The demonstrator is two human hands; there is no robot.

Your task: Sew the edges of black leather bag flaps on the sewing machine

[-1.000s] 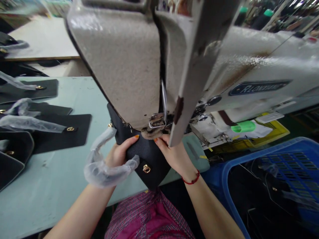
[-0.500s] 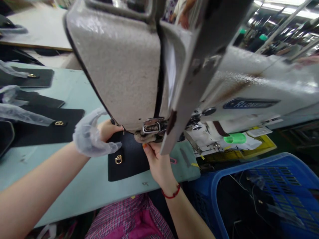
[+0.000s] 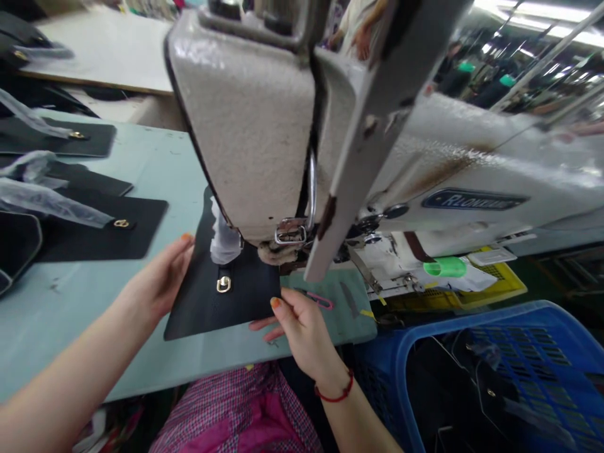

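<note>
One black panel (image 3: 250, 302), apparently leather, bears a gold buckle (image 3: 223, 285).

Panel (image 3: 250, 292) beneath sewing machine (image 3: 245, 138), basket (image 3: 401, 365) to right

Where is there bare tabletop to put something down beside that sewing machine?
Bare table shows between the black pieces at left and the sewing machine, and nearer, between those pieces and the left forearm. Crowded: below the machine, left hand and right hand at the black panel; rightward, a pink-handled tool and the blue basket.
</note>
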